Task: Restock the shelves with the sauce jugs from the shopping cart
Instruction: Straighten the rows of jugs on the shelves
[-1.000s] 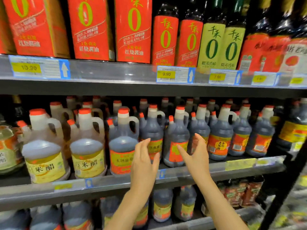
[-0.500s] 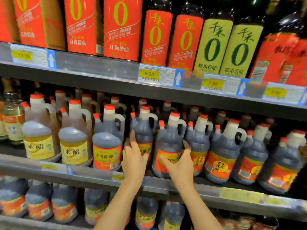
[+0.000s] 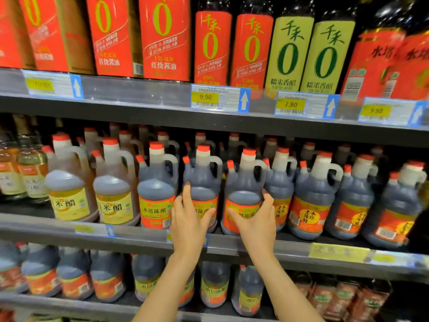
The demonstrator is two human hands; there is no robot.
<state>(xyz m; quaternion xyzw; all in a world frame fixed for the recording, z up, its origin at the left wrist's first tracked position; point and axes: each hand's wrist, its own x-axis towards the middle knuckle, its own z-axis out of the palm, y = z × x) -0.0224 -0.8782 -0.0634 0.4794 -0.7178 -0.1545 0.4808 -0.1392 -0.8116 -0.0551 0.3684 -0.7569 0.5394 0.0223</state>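
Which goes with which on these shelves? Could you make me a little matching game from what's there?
Things:
1. left hand
2. right hand
3. green-labelled bottles
4. pale jugs with yellow labels

Places:
A. top shelf, above the 7.90 tag
B. on a dark jug, the one further right
C. middle shelf, far left of the dark jugs
D. on a dark jug beside the one reading 水塔陈醋

Pairs: 1-D, 2-B, 3-A, 4-C

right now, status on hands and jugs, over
Left hand on one dark jug, right hand on the next jug. Both upright on middle shelf. Neighbour jugs crowd close.
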